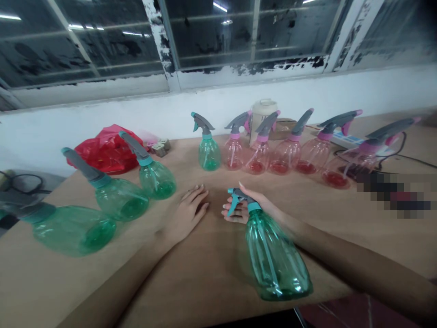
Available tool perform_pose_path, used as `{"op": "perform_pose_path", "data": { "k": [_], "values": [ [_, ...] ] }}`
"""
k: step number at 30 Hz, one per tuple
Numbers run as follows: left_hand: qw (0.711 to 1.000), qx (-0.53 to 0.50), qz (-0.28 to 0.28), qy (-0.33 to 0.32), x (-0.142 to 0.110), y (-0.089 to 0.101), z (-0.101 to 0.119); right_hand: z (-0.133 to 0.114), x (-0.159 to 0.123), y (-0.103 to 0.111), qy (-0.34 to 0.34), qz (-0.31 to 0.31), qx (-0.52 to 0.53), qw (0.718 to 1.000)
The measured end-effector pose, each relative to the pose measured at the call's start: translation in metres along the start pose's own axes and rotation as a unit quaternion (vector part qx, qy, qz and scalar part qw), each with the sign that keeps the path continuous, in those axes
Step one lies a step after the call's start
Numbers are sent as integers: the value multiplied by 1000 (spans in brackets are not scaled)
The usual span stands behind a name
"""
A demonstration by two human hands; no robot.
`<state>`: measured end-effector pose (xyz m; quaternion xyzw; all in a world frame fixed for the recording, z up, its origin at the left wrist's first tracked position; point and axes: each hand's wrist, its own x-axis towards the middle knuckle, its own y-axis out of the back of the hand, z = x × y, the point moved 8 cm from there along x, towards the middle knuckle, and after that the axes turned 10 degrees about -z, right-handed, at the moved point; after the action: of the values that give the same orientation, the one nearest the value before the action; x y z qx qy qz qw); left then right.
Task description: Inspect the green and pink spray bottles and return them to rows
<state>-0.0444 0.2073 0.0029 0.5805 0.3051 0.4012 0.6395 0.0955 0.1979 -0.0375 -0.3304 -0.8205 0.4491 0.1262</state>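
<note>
A green spray bottle (276,255) with a grey and teal trigger head leans near the table's front edge. My right hand (254,205) is closed around its head from behind, thumb up along the back and fingertips showing behind the teal trigger. My left hand (187,212) rests palm down on the wooden table (205,282), its fingers stretched and nothing in it. Closest to that hand on the left stands another green spray bottle (157,180). Two more, a middle green bottle (121,198) and a near green bottle (73,228), stand farther left.
At the back, a green spray bottle (209,152) begins a row with several pink spray bottles (257,157). Behind them are a pale container (264,109) and a power strip (344,139) with dark cables. A red plastic bag (107,148) lies back left, below the windows.
</note>
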Motion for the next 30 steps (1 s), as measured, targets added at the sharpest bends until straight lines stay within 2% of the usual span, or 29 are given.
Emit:
{"op": "perform_pose_path", "data": {
  "k": [4, 8, 13, 18, 24, 27, 30],
  "values": [
    [1000, 11, -12, 5, -1, 0, 1, -4, -6, -6, 33, 1, -35, 999],
    [1000, 19, -17, 5, -2, 2, 2, 4, -4, -11, 9, -20, -21, 1000],
    [1000, 7, -9, -6, -1, 0, 1, 13, 0, -4, -28, -8, 1, 1000],
    [1000, 3, -4, -3, -1, -2, -2, 12, 0, 2, -28, 6, 1, 1000],
    [1000, 11, -4, -6, -1, -2, -1, 10, 0, -2, -34, 0, 22, 999],
    [1000, 11, -5, -3, -1, -1, 0, 6, -2, -4, -15, 1, 25, 1000],
    [1000, 8, -7, 2, -2, 0, 1, 1, -4, -8, 9, -7, -16, 1000]
  ]
}}
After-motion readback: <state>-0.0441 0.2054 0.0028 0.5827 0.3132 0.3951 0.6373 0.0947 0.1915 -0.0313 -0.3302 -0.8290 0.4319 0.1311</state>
